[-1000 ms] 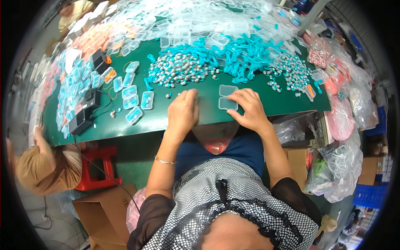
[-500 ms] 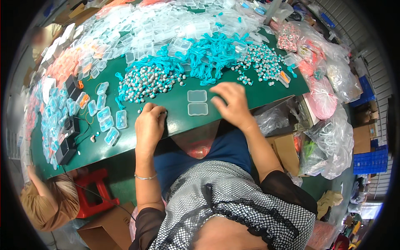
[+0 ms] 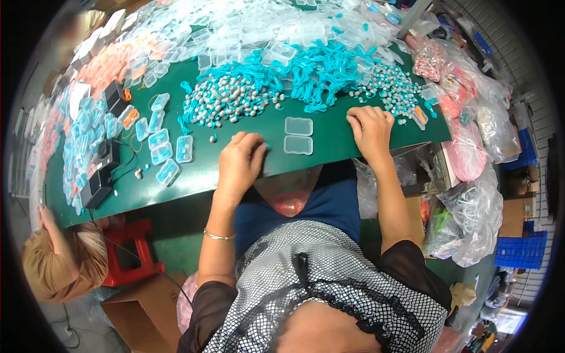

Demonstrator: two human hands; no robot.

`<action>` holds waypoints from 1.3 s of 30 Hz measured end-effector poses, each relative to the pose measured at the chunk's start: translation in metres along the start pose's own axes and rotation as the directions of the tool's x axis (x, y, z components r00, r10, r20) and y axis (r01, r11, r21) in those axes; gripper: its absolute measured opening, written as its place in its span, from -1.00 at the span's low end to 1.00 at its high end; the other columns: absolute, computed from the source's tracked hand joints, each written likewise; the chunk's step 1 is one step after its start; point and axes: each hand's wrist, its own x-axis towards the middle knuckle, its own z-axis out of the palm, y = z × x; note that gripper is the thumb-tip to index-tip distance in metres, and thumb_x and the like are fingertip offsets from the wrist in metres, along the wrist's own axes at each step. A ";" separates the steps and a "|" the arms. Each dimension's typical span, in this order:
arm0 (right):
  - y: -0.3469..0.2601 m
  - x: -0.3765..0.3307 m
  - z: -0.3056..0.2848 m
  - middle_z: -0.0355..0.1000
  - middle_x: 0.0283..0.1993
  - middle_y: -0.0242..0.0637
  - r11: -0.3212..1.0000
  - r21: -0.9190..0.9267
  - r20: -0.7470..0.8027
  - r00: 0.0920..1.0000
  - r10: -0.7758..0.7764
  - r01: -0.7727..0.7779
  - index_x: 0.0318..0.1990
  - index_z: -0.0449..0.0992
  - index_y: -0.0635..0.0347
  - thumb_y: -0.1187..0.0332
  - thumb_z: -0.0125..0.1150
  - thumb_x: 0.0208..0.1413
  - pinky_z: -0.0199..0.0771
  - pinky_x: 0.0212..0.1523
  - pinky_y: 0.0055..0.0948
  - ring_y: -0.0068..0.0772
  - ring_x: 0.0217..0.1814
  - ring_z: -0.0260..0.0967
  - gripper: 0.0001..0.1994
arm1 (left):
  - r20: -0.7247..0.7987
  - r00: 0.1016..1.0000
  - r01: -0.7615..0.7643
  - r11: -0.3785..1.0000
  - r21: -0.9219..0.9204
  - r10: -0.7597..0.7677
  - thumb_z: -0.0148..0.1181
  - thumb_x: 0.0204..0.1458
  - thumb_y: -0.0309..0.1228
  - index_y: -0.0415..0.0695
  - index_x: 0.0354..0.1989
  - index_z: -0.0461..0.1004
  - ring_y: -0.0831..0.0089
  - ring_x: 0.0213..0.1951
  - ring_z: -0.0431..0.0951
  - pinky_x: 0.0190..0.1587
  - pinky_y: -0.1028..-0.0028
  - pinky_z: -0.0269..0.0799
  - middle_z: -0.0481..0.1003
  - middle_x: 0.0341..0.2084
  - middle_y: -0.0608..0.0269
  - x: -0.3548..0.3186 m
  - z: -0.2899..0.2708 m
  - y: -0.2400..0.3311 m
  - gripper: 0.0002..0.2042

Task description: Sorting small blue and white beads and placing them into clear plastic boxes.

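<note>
A clear plastic case (image 3: 298,135) lies flat and opened out on the green table in front of me, its two halves one behind the other. To its left is my left hand (image 3: 240,163), thumb and fingers pinched together. A small teal piece, apparently an earbud, shows at its fingertips. Right of the case, my right hand (image 3: 372,130) hovers palm down over the table, fingers loosely bent and apart, with nothing visible in them. Just beyond it lies a pile of grey-and-teal earbuds (image 3: 397,91). Another earbud pile (image 3: 223,100) lies beyond my left hand.
Bundled teal cords (image 3: 321,73) lie between the piles, with heaped clear cases (image 3: 247,29) behind. Filled teal cases (image 3: 159,146) and black boxes (image 3: 100,189) stand left. A co-worker (image 3: 62,256) sits at lower left. Plastic bags (image 3: 468,206) crowd the right.
My right hand has moved right, away from the case toward the right earbud pile, its fingers bending. The whole view has shifted; my left hand stays left of the case, slightly closer to it.
</note>
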 end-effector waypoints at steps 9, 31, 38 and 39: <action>-0.027 -0.011 0.004 0.46 -0.31 -0.40 0.962 0.261 0.047 0.994 -0.100 0.085 -0.30 0.57 0.07 0.47 0.31 -0.01 0.20 -0.05 -0.25 -0.31 -0.17 0.41 -0.89 | 0.045 0.998 0.048 0.991 -0.123 -0.043 0.31 -0.03 -0.44 -0.13 -0.35 0.57 0.09 -0.36 0.57 -0.32 0.22 0.48 0.52 -0.41 0.15 0.005 0.031 0.018 -0.91; -0.045 -0.010 0.012 0.44 -0.29 -0.34 0.921 0.389 0.178 0.983 -0.043 -0.030 -0.28 0.57 0.10 0.45 0.30 -0.01 0.36 -0.15 -0.22 -0.21 -0.16 0.41 -0.88 | -0.011 0.997 -0.073 0.997 0.039 0.074 0.32 -0.04 -0.41 -0.18 -0.39 0.55 0.11 -0.36 0.52 -0.29 0.18 0.44 0.46 -0.44 0.12 0.002 0.042 0.022 -0.88; -0.050 -0.003 0.013 0.43 -0.31 -0.25 0.920 0.388 0.176 0.984 -0.020 -0.051 -0.29 0.57 0.13 0.48 0.29 -0.03 0.40 -0.19 -0.19 -0.13 -0.19 0.40 -0.88 | 0.017 0.996 -0.088 0.996 0.027 0.088 0.34 -0.08 -0.40 -0.19 -0.35 0.52 0.07 -0.29 0.50 -0.21 0.15 0.42 0.44 -0.40 0.10 -0.002 0.038 0.022 -0.82; -0.049 -0.003 0.015 0.43 -0.32 -0.23 0.918 0.394 0.172 0.985 -0.015 -0.055 -0.27 0.56 0.14 0.49 0.28 -0.03 0.42 -0.19 -0.19 -0.11 -0.21 0.40 -0.87 | 0.016 0.996 -0.091 0.996 0.026 0.090 0.34 -0.08 -0.40 -0.19 -0.35 0.52 0.07 -0.29 0.50 -0.21 0.15 0.42 0.44 -0.40 0.10 -0.001 0.039 0.022 -0.82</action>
